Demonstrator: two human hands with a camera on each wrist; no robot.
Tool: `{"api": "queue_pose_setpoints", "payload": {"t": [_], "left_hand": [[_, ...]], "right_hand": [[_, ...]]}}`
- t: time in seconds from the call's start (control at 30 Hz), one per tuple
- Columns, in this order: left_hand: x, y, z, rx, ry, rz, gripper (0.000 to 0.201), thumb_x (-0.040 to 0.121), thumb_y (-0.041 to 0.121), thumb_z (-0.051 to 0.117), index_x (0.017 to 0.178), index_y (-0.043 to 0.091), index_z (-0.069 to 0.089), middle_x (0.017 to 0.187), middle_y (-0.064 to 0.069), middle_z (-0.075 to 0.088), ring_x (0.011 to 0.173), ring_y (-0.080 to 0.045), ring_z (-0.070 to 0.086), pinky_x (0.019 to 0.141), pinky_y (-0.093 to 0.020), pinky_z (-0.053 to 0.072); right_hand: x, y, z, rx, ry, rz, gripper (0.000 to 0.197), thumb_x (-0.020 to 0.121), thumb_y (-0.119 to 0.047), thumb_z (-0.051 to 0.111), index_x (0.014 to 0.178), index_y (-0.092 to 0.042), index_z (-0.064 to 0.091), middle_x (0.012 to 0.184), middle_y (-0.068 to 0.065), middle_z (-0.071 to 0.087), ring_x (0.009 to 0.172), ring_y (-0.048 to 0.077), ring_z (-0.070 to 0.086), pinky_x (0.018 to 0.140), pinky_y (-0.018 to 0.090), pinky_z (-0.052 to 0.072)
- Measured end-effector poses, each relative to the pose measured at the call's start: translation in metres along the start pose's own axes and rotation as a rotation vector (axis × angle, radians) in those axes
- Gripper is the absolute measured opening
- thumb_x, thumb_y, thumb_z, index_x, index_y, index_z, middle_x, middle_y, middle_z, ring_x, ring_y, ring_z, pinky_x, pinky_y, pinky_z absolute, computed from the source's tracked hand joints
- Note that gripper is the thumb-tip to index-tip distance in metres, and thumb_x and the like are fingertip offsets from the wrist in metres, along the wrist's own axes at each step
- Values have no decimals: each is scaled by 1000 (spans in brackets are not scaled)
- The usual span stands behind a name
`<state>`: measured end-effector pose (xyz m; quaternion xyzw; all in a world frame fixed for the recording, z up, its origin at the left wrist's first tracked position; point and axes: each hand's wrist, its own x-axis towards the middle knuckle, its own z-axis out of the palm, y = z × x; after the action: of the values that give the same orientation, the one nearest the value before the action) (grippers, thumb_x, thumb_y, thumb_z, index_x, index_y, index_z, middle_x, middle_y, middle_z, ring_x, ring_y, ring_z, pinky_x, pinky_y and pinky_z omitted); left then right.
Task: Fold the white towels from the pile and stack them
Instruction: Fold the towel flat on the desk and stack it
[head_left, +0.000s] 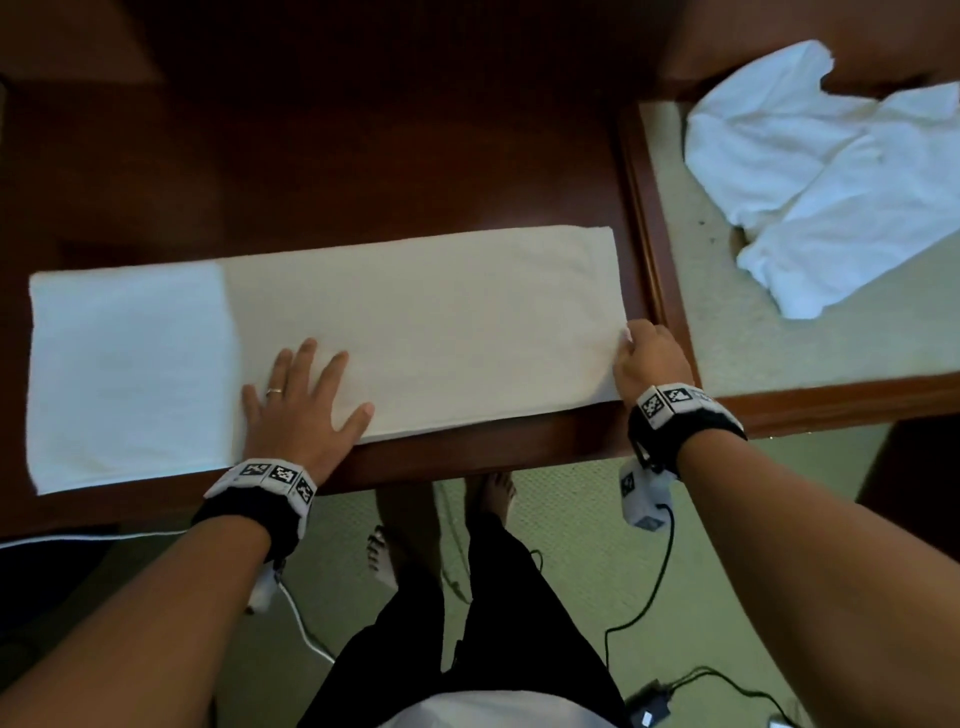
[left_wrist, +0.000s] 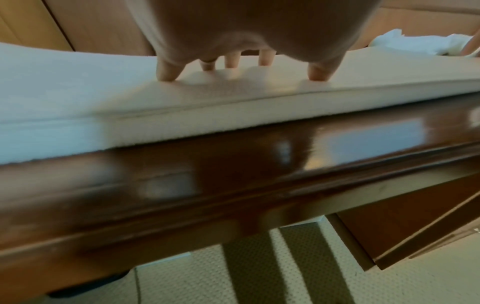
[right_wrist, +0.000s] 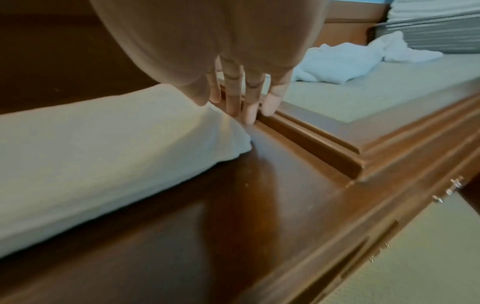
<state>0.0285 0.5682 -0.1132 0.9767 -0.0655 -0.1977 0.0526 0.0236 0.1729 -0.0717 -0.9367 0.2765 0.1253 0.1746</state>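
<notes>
Towel (head_left: 415, 322) lies flat on the bench (head_left: 363, 130), already a long strip, long axis left-right. Left hand (head_left: 304, 402) released, fingers spread, pressing its near-middle. Right hand (head_left: 649, 358) pinches the strip's right end, so it is the nearer hand for a likely right-to-left fold. Unfolded pile (head_left: 831, 176) sits well apart, right, on the carpeted side surface (head_left: 737, 332). No containers visible.
</notes>
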Motion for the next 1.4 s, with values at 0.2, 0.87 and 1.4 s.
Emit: {"api": "queue_pose_setpoints", "payload": {"t": [0.2, 0.87, 1.4], "left_hand": [[2, 11, 9, -19, 69, -44, 65, 94, 58, 32, 153, 30, 26, 167, -2, 11, 153, -32, 10, 113, -70, 15], [26, 88, -37, -117, 33, 79, 64, 88, 48, 37, 127, 7, 67, 139, -17, 58, 121, -37, 60, 96, -57, 49], [34, 4, -99, 50, -50, 84, 35, 100, 46, 44, 121, 26, 63, 124, 3, 64, 111, -23, 62, 92, -39, 48]], "right_hand": [[22, -12, 7, 151, -81, 97, 48, 90, -25, 58, 133, -7, 49, 127, 19, 54, 111, 40, 56, 83, 37, 43], [148, -71, -148, 60, 200, -226, 19, 83, -23, 55, 101, -17, 51, 91, 15, 58, 83, 38, 56, 71, 40, 45], [-13, -152, -33, 21, 324, -829, 30, 70, -20, 72, 92, -14, 53, 77, 11, 64, 56, 35, 60, 43, 34, 46]]}}
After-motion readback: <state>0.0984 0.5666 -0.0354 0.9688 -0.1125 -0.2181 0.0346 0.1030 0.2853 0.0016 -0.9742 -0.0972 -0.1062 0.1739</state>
